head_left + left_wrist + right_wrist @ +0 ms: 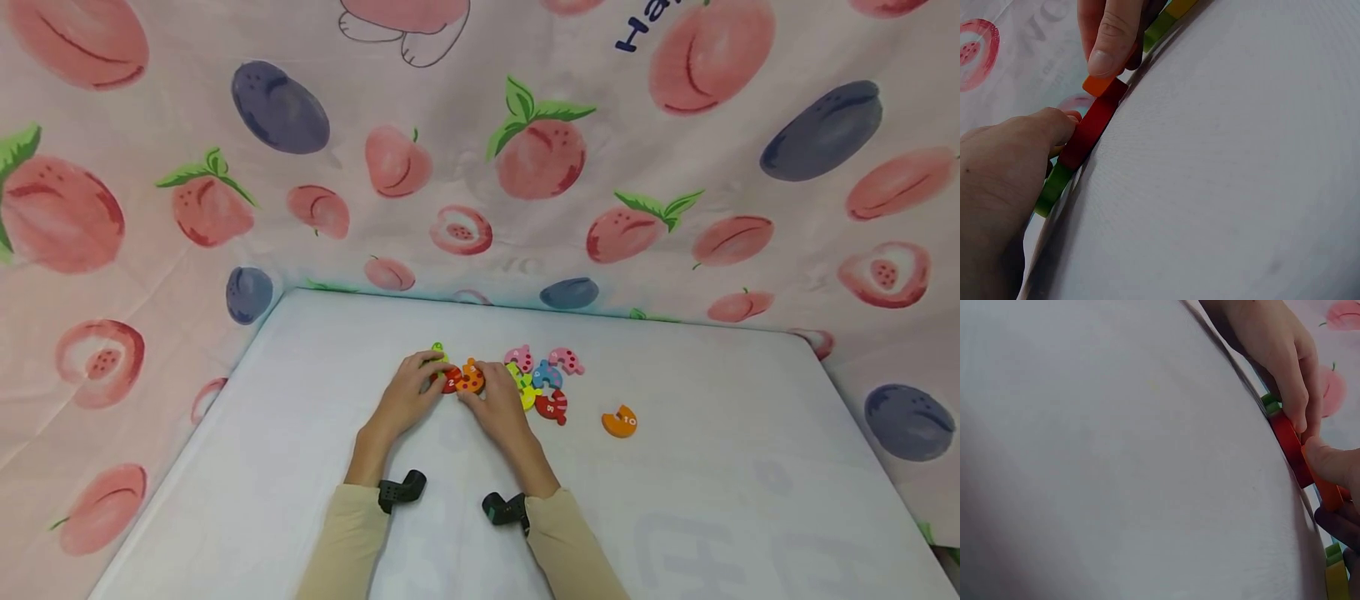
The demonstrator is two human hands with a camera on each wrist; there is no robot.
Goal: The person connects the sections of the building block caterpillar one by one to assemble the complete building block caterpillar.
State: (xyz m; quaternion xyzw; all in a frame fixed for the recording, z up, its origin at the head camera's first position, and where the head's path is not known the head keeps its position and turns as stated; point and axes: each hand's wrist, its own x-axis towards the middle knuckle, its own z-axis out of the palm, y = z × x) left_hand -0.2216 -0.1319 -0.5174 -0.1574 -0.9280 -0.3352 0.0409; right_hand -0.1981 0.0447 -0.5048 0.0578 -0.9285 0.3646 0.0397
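Near the middle of the white table, my left hand (408, 392) holds a red puzzle piece (452, 381) marked 2 between thumb and fingers. A green piece (440, 355) adjoins it, partly hidden by those fingers. My right hand (499, 405) pinches an orange spotted puzzle piece (471, 380) right against the red one. Seen from the left wrist, the orange piece (1099, 85) sits higher than the red piece (1094, 130) and overlaps its end. The red piece (1289, 447) lies flat on the tabletop in the right wrist view.
Right of my right hand lie several loose pieces: pink ones (567, 361), a blue one (548, 377), yellow-green ones (528, 395) and a red one (553, 406) marked 8. Farther right is an orange piece (619, 423) marked 10. A fruit-print curtain (450, 275) borders the table's back.
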